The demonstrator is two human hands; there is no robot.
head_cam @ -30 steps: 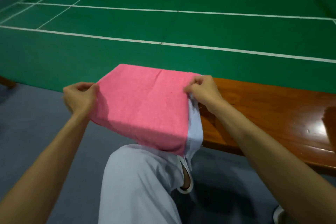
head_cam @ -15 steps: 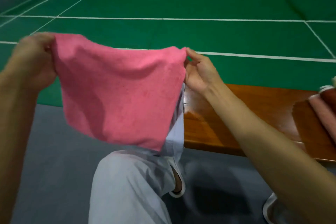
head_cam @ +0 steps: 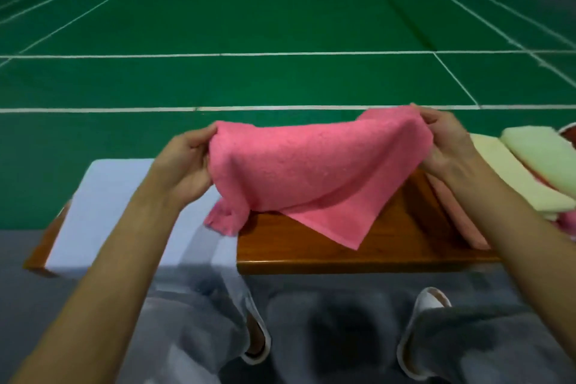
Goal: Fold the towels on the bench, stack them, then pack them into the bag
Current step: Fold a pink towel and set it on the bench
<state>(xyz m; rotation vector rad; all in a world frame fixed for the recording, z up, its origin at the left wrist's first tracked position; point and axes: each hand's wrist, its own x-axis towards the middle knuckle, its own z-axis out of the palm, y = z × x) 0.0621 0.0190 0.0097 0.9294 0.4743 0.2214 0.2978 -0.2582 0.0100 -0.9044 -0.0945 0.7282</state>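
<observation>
We pinch the pink towel (head_cam: 314,171) at two corners — left hand (head_cam: 184,165), right hand (head_cam: 448,143) — soft, light, floppy; edges grip best.

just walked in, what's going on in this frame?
A person holds a pink towel by its upper corners, left hand pinching one, right hand the other. Its lower part drapes onto the wooden bench, not yet folded flat. At the bench's right end lie folded pale towels, stacked.
</observation>
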